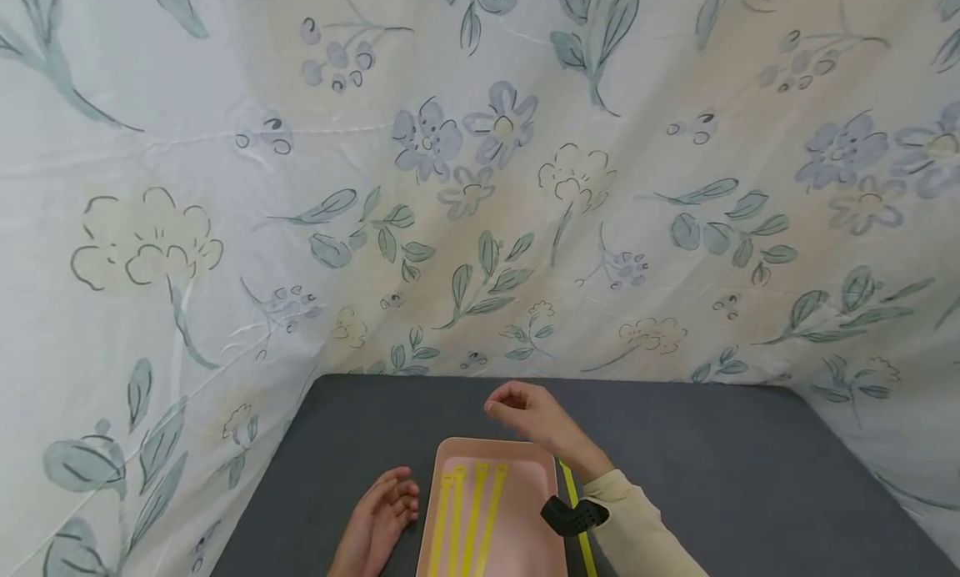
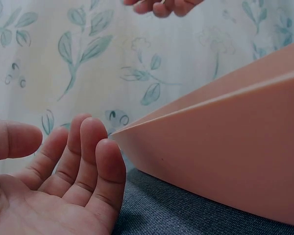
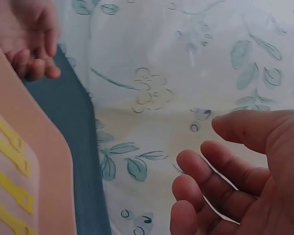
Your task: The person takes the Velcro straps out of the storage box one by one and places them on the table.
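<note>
Several flat yellow straps with slotted heads, like cable ties (image 1: 472,519), lie lengthwise side by side in the left part of a pink tray (image 1: 551,510). Their heads (image 3: 22,200) show in the right wrist view. Beside the tray's left wall is my left hand (image 1: 382,514), palm up and fingers loosely bent, holding nothing. Above the tray's far right corner hangs my right hand (image 1: 536,414), its fingers (image 3: 210,186) relaxed and thumb apart, with nothing between them. Another yellow strap (image 1: 585,552) lies right of the tray, partly hidden by my right forearm.
The tray stands on a dark grey table (image 1: 720,477). A pale curtain (image 1: 480,185) with a flower print hangs behind the table and along its sides. A black band (image 1: 573,517) sits round my right wrist over a cream sleeve (image 1: 645,527).
</note>
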`<state>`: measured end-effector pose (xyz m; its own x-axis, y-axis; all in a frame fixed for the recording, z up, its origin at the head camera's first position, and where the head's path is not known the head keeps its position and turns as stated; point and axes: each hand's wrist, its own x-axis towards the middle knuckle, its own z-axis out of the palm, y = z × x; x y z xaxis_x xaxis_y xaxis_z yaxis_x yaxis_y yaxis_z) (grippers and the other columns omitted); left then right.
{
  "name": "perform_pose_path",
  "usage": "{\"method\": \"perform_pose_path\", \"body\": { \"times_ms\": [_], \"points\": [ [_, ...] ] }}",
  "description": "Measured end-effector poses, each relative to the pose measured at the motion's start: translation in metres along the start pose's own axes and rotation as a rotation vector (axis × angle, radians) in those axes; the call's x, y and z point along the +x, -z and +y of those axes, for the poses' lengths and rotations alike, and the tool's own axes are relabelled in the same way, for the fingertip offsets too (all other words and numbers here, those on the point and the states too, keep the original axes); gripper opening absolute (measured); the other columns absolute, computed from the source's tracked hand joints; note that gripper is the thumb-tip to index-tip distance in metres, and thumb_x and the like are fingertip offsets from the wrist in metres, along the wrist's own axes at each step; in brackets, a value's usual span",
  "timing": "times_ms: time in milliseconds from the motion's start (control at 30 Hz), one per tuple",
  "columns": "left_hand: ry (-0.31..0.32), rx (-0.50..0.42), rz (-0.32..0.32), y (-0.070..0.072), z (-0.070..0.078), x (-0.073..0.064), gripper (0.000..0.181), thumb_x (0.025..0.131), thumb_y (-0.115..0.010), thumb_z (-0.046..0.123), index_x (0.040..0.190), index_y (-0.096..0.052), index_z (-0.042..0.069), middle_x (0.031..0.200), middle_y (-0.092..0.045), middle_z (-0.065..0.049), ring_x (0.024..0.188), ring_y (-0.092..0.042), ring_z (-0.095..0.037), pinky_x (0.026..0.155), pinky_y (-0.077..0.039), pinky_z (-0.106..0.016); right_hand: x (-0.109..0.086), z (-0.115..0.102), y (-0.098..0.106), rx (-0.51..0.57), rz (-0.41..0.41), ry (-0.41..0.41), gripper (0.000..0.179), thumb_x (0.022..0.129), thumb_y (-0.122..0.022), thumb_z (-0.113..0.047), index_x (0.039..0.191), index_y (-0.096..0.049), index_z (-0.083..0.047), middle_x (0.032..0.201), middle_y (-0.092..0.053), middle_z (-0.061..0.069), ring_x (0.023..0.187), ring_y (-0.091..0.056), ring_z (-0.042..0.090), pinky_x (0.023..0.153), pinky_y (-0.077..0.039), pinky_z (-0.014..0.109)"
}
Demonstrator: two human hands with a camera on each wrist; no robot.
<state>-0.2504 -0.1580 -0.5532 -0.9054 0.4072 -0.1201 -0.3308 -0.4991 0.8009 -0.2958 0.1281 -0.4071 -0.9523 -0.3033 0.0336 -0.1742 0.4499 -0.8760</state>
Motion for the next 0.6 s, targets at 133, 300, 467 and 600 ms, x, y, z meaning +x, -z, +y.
{"method": "perform_pose_path", "body": {
  "times_ms": [133, 300, 467, 600],
  "points": [
    [-0.007, 0.002, 0.005, -0.001, 0.000, 0.000, 0.029, 0.113, -0.030, 0.034, 0.127, -0.054, 0.024, 0.106, -0.062, 0.006, 0.091, -0.058, -0.009, 0.089, -0.048, -0.027, -0.002, 0.003, -0.008, -0.035, -0.018, 0.046, 0.022, 0.099, -0.066, -0.032, 0.110, -0.070, -0.013, 0.106, -0.071, 0.008, 0.090, -0.063, 0.015, 0.075, -0.051, 0.030],
    [-0.008, 0.008, 0.008, -0.002, 0.001, 0.001, 0.028, 0.112, -0.031, 0.034, 0.127, -0.053, 0.024, 0.106, -0.061, 0.006, 0.091, -0.057, -0.009, 0.089, -0.048, -0.027, -0.002, 0.005, -0.011, -0.058, -0.051, 0.064, 0.022, 0.100, -0.065, -0.031, 0.111, -0.070, -0.012, 0.105, -0.071, 0.007, 0.095, -0.065, 0.022, 0.078, -0.052, 0.029],
    [-0.008, 0.013, 0.008, -0.002, 0.002, 0.001, 0.029, 0.113, -0.031, 0.034, 0.127, -0.053, 0.023, 0.106, -0.061, 0.006, 0.091, -0.057, -0.010, 0.090, -0.048, -0.027, -0.003, 0.011, -0.014, -0.040, -0.097, 0.057, 0.026, 0.101, -0.064, -0.031, 0.113, -0.070, -0.009, 0.105, -0.071, 0.009, 0.096, -0.065, 0.029, 0.079, -0.051, 0.030],
    [-0.001, 0.010, 0.008, -0.002, 0.002, 0.001, 0.029, 0.113, -0.030, 0.033, 0.126, -0.054, 0.024, 0.106, -0.061, 0.006, 0.091, -0.058, -0.009, 0.089, -0.048, -0.027, -0.003, 0.019, -0.018, -0.044, -0.125, 0.037, 0.028, 0.101, -0.063, -0.032, 0.115, -0.070, -0.008, 0.103, -0.070, 0.005, 0.092, -0.064, 0.022, 0.078, -0.051, 0.030]
  ]
}}
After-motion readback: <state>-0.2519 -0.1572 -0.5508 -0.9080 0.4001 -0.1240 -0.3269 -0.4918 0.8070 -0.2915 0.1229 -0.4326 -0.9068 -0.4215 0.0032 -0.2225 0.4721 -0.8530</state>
